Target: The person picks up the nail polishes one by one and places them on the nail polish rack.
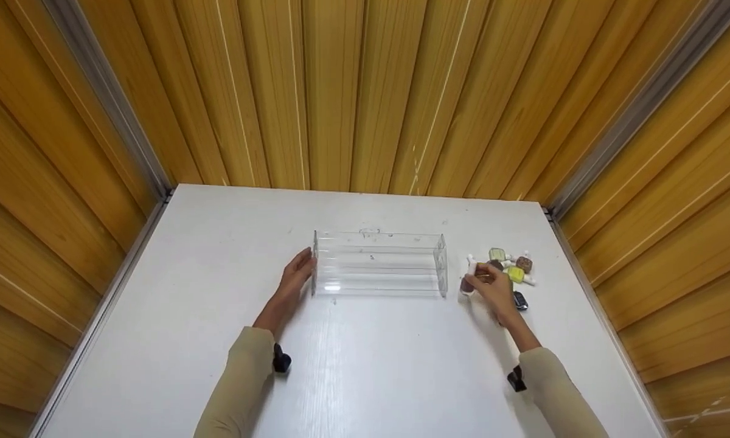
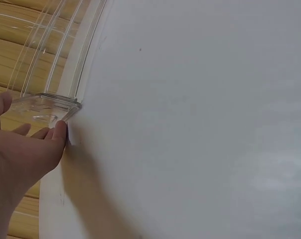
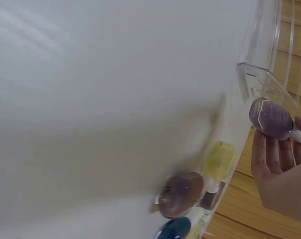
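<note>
A clear stepped acrylic rack [image 1: 377, 294] stands mid-table. Against its left end panel, my left hand [image 1: 293, 278] rests its fingers; in the left wrist view the fingertips of that hand [image 2: 31, 149] touch the panel's lower edge. Beyond the rack's right end, my right hand [image 1: 494, 289] pinches a purple nail polish bottle [image 3: 272, 119] by its white cap, cap up in the head view. Beside that hand lie several more nail polish bottles: a yellow one [image 1: 516, 275], a pale green one [image 1: 497, 253], a brown one [image 1: 524, 264] and a dark one [image 1: 521, 300].
The white table [image 1: 377, 365] meets wood-patterned walls [image 1: 334, 91] at the back and sides. Grey metal posts [image 1: 632, 91] stand at the corners. A small black camera [image 1: 281, 359] is worn on the left wrist, another [image 1: 516, 378] on the right.
</note>
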`<state>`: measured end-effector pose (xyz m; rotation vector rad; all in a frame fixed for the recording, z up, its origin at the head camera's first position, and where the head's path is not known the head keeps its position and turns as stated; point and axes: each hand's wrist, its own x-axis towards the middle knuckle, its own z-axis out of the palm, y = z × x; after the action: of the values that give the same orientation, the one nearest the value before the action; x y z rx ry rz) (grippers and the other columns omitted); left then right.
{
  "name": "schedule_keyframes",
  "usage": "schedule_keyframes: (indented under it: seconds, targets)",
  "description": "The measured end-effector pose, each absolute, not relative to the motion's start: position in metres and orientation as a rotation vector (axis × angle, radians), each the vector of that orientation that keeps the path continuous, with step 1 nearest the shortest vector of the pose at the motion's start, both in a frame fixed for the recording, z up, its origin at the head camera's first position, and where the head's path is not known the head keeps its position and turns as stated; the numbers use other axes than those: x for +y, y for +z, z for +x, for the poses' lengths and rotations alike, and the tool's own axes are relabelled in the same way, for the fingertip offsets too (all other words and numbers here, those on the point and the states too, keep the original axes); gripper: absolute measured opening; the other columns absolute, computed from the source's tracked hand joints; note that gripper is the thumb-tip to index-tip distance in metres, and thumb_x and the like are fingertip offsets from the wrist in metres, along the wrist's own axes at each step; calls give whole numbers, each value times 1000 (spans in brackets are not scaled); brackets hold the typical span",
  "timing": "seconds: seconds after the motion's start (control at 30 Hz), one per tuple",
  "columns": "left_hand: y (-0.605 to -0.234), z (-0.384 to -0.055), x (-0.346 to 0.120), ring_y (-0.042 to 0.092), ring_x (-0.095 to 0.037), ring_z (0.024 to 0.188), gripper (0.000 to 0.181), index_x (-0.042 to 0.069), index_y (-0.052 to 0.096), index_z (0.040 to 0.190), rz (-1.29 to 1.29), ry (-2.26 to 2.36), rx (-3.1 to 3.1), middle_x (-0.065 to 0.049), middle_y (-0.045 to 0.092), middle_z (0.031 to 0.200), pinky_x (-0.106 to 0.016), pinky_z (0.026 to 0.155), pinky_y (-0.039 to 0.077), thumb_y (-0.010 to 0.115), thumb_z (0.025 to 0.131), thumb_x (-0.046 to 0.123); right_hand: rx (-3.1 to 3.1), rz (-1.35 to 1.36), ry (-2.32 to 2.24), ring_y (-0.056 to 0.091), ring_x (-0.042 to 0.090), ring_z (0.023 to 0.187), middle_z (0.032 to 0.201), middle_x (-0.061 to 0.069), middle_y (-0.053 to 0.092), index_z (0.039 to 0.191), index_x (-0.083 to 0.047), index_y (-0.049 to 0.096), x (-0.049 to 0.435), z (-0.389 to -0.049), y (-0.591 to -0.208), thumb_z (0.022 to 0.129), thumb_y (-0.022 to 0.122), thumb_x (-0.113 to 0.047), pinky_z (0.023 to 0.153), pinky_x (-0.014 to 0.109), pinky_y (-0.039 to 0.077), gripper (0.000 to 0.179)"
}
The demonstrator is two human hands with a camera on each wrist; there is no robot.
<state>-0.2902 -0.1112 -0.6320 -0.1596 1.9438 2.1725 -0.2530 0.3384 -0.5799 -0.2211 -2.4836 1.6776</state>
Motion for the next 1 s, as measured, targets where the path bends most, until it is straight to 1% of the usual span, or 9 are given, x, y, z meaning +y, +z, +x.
schedule_keyframes:
  seconds: [0.2,0.27,0.37,0.5,0.6,0.67,0.77,0.87,1.0]
  targets:
    - [-631,-294,-106,21,-32,158,61,7,27,162,-119,2183,1956,-16,27,169,-49,131,18,49,109,29,-2474,-99,1607,62,-4,83,111,27,72,118,13,65,316,-270,-556,90,76,-2,74,8,52,33]
    - [-631,-294,-105,22,-31,158,59,8,29,161,-134,2191,1963,-15,29,168,-48,131,18,49,109,28,-2473,-57,1614,62,-3,86,113,28,71,118,12,66,308,-276,-550,90,75,-1,75,7,52,33]
    - [-632,-294,-105,21,-31,158,60,7,29,161,-138,2198,1968,-15,29,168,-47,131,18,49,109,30,-2487,1,1613,65,5,90,114,31,70,119,13,66,291,-278,-534,91,74,1,76,8,52,32]
    - [-636,-292,-105,17,-31,159,64,6,27,161,-137,2178,1955,-15,25,169,-46,131,16,50,109,34,-2508,89,1594,69,24,96,113,36,68,117,16,65,270,-274,-508,91,70,5,78,11,53,28]
    - [-641,-290,-105,15,-33,159,66,6,26,162,-129,2164,1961,-16,23,170,-48,132,14,50,108,36,-2520,118,1575,70,32,100,112,33,70,117,13,66,264,-282,-512,92,71,3,79,11,53,28]
    - [-644,-289,-103,16,-34,159,66,5,27,161,-116,2157,1973,-17,24,169,-48,131,15,51,108,36,-2534,114,1561,69,33,102,113,31,71,119,11,67,263,-292,-522,92,72,1,80,10,52,29]
    - [-647,-290,-103,17,-34,159,66,4,28,161,-90,2150,1975,-18,26,169,-49,131,17,51,108,37,-2552,128,1548,71,27,100,113,27,72,119,7,69,257,-303,-527,91,75,-4,79,8,52,30]
    - [-647,-292,-106,19,-33,159,65,4,29,160,-82,2160,1954,-17,28,168,-48,131,18,52,108,36,-2560,181,1546,71,28,100,111,24,73,117,5,70,245,-312,-523,90,78,-6,81,13,55,30]
    - [-647,-295,-113,21,-32,158,63,7,31,160,-73,2152,1947,-15,30,167,-47,131,19,52,108,36,-2561,278,1550,72,34,103,111,24,74,115,5,71,226,-323,-518,89,78,-6,85,22,59,29]
